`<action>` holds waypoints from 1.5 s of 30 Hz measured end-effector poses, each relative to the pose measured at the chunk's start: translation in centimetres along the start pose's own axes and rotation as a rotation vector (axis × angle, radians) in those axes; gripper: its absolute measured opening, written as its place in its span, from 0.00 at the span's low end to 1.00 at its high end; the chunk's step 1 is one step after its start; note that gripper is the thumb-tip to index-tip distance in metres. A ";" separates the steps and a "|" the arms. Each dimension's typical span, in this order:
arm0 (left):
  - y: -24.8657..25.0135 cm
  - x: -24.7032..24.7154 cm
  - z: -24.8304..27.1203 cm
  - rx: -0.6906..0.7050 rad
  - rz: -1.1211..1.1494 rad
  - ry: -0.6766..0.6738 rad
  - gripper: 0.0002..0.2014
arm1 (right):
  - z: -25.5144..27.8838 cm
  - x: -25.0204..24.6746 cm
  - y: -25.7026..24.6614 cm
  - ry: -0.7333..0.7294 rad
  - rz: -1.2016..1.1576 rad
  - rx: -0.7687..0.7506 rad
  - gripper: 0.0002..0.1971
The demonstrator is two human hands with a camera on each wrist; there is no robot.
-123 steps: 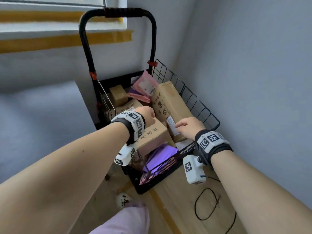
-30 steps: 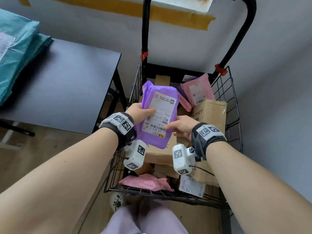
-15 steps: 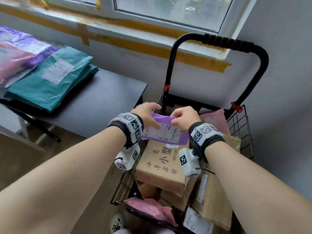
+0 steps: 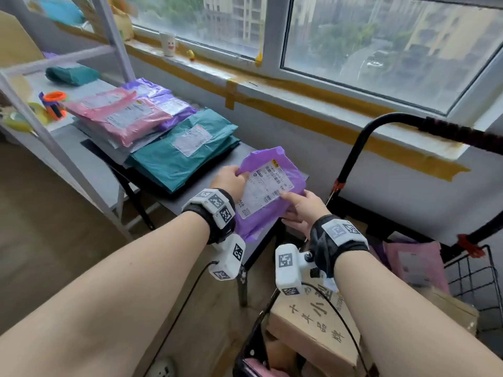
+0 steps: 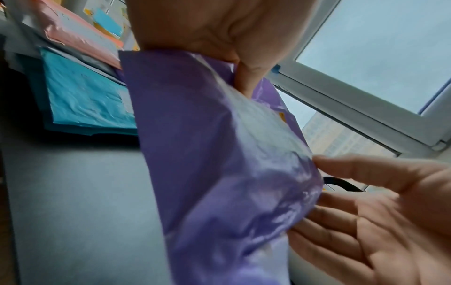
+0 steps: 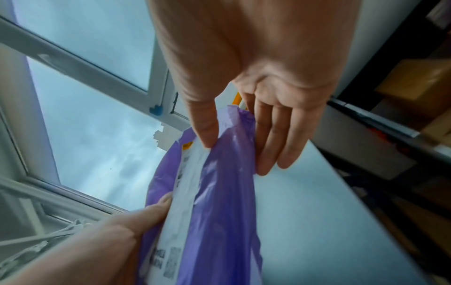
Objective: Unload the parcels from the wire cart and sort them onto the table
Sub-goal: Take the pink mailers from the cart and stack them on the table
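Observation:
A purple poly parcel (image 4: 272, 186) with a white label hangs tilted over the right end of the dark table (image 4: 228, 163). My left hand (image 4: 239, 174) pinches its upper left edge. My right hand (image 4: 288, 202) pinches its lower right edge, thumb (image 6: 205, 131) on top and fingers (image 6: 273, 144) underneath. In the left wrist view the purple parcel (image 5: 219, 154) fills the middle. The wire cart (image 4: 473, 270) stands at the right and holds a cardboard box (image 4: 313, 322) and a pink parcel (image 4: 413, 262).
The table's left part carries stacks of teal parcels (image 4: 177, 156), pink parcels (image 4: 119, 115) and purple parcels (image 4: 163, 104). A white shelf frame (image 4: 54, 148) with tape rolls (image 4: 53, 102) stands at the left. The cart's black handle (image 4: 381, 121) rises by the window sill.
Both hands have lifted the purple parcel out of the cart and carried it left, over the table's right end. My view has swung up and left to the table.

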State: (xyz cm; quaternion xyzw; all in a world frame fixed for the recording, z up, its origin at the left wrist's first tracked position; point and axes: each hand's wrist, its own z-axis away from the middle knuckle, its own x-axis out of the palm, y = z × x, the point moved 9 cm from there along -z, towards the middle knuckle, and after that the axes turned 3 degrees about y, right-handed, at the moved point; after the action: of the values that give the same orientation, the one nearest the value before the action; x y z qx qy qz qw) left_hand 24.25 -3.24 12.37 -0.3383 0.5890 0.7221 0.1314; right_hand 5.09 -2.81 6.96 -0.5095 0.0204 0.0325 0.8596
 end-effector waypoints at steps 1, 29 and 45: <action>-0.9 -1.3 -0.7 -0.007 0.040 0.020 0.13 | 0.0 1.5 -0.6 -0.009 -0.028 -0.012 0.24; -14.2 -23.0 -24.0 0.067 -0.099 -0.022 0.08 | -12.8 32.3 -11.9 0.030 0.008 -0.086 0.10; -12.6 -28.0 -43.2 0.029 -0.035 0.092 0.18 | -27.1 34.8 -27.9 0.118 0.186 -0.391 0.21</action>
State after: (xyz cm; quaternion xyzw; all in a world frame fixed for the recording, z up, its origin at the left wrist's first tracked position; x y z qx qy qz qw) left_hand 66.65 -34.56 17.43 -0.3793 0.5987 0.6949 0.1216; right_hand 41.84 -38.69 15.94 -0.6635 0.1111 0.0852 0.7350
